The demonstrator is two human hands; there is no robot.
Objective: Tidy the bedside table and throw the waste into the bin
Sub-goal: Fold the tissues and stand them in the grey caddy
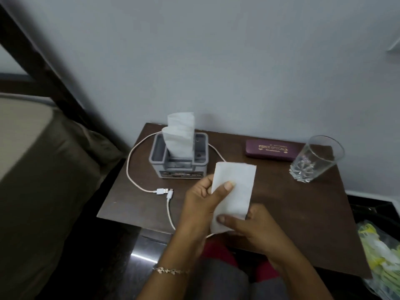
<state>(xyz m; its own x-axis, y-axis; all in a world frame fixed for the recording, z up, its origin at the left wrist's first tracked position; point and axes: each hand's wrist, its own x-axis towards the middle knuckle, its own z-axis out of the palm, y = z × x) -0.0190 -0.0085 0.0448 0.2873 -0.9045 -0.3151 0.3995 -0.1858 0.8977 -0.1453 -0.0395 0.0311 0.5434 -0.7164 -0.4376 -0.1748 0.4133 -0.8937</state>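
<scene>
Both of my hands hold one folded white tissue (pixel 234 187) above the front middle of the dark wooden bedside table (pixel 303 213). My left hand (pixel 201 204) grips its left edge with the thumb on top. The lower corner is pinched by my right hand (pixel 251 230). Behind the tissue stands a grey holder (pixel 179 163) with two folded white tissues (pixel 179 135) upright in it. A white USB cable (pixel 149 187) loops around the holder and trails off the table's front edge.
A maroon spectacle case (pixel 270 151) lies at the back right, and a clear drinking glass (pixel 313 159) stands beside it. The bed (pixel 32 169) is on the left. A bag with yellow and white waste (pixel 381 256) sits low at the right edge.
</scene>
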